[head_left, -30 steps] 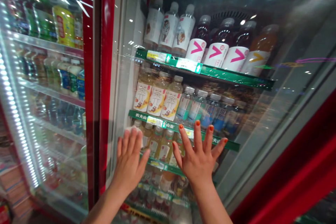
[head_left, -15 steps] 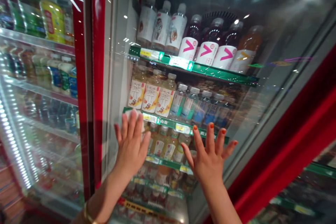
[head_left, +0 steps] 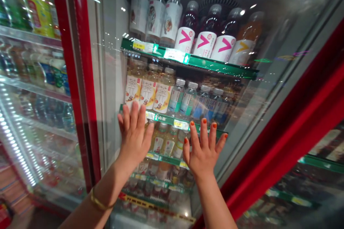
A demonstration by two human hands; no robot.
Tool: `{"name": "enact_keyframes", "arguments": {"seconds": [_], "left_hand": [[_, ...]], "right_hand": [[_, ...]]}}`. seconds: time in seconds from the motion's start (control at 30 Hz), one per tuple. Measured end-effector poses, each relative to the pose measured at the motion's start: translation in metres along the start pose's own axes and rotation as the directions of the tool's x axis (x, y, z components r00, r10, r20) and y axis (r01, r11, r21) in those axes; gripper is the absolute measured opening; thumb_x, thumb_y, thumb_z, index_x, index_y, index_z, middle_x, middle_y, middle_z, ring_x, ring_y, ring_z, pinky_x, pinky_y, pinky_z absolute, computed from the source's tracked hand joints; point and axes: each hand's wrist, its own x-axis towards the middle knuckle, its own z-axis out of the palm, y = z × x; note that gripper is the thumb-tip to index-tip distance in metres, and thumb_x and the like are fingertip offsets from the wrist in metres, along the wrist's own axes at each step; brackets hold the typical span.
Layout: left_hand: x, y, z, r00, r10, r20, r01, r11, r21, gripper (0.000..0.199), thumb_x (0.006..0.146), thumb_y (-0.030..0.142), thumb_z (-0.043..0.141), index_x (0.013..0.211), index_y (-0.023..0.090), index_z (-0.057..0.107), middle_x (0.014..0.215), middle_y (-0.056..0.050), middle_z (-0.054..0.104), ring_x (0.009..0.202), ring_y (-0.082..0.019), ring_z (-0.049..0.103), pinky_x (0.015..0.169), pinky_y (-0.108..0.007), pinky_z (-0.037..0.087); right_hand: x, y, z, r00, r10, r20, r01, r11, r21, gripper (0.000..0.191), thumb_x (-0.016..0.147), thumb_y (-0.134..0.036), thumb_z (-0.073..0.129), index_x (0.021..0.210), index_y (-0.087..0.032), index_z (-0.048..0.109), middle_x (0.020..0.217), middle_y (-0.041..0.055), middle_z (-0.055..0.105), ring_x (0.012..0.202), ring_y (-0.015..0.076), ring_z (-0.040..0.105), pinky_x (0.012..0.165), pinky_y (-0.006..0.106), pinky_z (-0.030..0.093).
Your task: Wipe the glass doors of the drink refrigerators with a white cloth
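Shifted left in view since the earlier frame: the red door frame (head_left: pixel 80 78) and the shelves; both hands now ride higher against the shelf line. Left hand (head_left: pixel 133 134) and right hand (head_left: pixel 203 154) are open, fingers spread, palms flat on the glass cooler door (head_left: pixel 113 64), gripping nothing. Left fingertips lie over the green plastic shelf edge (head_left: pixel 172 120), below clear plastic tea bottles with cream labels (head_left: pixel 161 93); right fingertips reach the same edge. Gold bangle (head_left: pixel 99 200) on left wrist. Technique note: even pressure through both flat palms, fingers wide, spreads load across the pane; judged better than pressing with fingertips alone.
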Motion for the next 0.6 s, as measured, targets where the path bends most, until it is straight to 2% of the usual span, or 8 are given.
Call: {"name": "enact_keyframes", "arguments": {"seconds": [0.1,0.17,0.23,0.33,0.43,0.5,0.57,0.6], "left_hand": [[0.019,0.035,0.006,0.984,0.174,0.027,-0.174,0.985,-0.008,0.076,0.112,0.038,0.045,0.178,0.035,0.009,0.185,0.004,0.016,0.175,-0.027,0.0,0.143,-0.062,-0.003],[-0.002,0.046,0.011,0.93,0.35,0.111,-0.351,0.936,-0.01,0.073,0.11,0.038,0.048,0.177,0.036,0.019,0.181,0.008,0.031,0.175,-0.021,0.004,0.144,-0.053,-0.004],[-0.04,0.035,0.013,0.9,0.406,0.16,-0.413,0.911,0.008,0.073,0.108,0.035,0.053,0.176,0.038,0.024,0.177,0.009,0.04,0.174,-0.017,0.006,0.145,-0.048,-0.005],[-0.074,-0.014,0.007,0.974,0.182,0.132,-0.196,0.975,0.101,0.079,0.108,0.031,0.054,0.178,0.036,0.016,0.181,0.002,0.032,0.174,-0.022,0.005,0.144,-0.056,-0.003],[-0.052,-0.049,-0.001,0.994,-0.107,-0.021,0.108,0.99,0.085,0.08,0.112,0.031,0.045,0.179,0.029,0.001,0.186,-0.008,0.006,0.174,-0.032,-0.001,0.142,-0.067,0.002],[-0.03,-0.044,-0.001,0.988,-0.144,-0.06,0.146,0.989,0.02,0.079,0.113,0.036,0.041,0.179,0.027,-0.003,0.187,-0.008,-0.004,0.174,-0.033,-0.007,0.141,-0.068,0.004],[-0.022,-0.017,0.004,0.999,-0.029,-0.015,0.029,1.0,0.002,0.08,0.114,0.046,0.041,0.179,0.027,-0.001,0.187,-0.004,-0.005,0.174,-0.031,-0.01,0.142,-0.063,0.0],[-0.024,0.002,0.008,0.995,0.087,0.038,-0.087,0.996,-0.002,0.081,0.113,0.053,0.042,0.179,0.028,0.003,0.187,0.0,-0.002,0.174,-0.028,-0.01,0.143,-0.059,-0.004]], "right_hand": [[-0.002,0.001,0.0,1.0,0.008,0.013,-0.008,1.0,0.01,0.075,0.104,-0.034,0.056,0.175,-0.03,0.032,0.18,0.0093,0.039,0.17,0.0353,0.029,0.138,0.069,0.016],[-0.003,0.002,0.0,1.0,0.006,0.013,-0.006,1.0,0.025,0.073,0.105,-0.034,0.053,0.175,-0.03,0.033,0.179,0.0091,0.04,0.169,0.0353,0.031,0.138,0.068,0.017],[-0.003,0.002,0.0,1.0,0.011,0.007,-0.011,0.999,0.032,0.071,0.106,-0.035,0.051,0.175,-0.031,0.033,0.178,0.0088,0.042,0.169,0.0352,0.032,0.138,0.069,0.017],[-0.003,0.001,0.0,1.0,0.018,0.006,-0.018,0.999,0.033,0.071,0.107,-0.036,0.051,0.175,-0.032,0.033,0.178,0.0078,0.042,0.169,0.0351,0.032,0.138,0.069,0.017],[-0.001,0.001,0.001,1.0,0.007,-0.011,-0.007,1.0,0.015,0.071,0.107,-0.037,0.054,0.174,-0.03,0.034,0.182,0.0059,0.034,0.17,0.0334,0.028,0.14,0.065,0.013],[0.0,0.001,0.001,1.0,-0.001,-0.022,0.001,1.0,-0.002,0.071,0.106,-0.037,0.057,0.174,-0.029,0.035,0.183,0.0043,0.028,0.171,0.032,0.025,0.141,0.062,0.011],[0.001,0.001,0.0,1.0,-0.011,-0.024,0.011,1.0,-0.005,0.071,0.107,-0.037,0.058,0.174,-0.028,0.035,0.184,0.003,0.025,0.172,0.03,0.023,0.142,0.058,0.009],[0.002,0.001,-0.001,1.0,-0.014,-0.023,0.014,1.0,-0.002,0.071,0.107,-0.037,0.058,0.174,-0.028,0.035,0.184,0.0024,0.025,0.172,0.0288,0.022,0.142,0.057,0.008]]}}
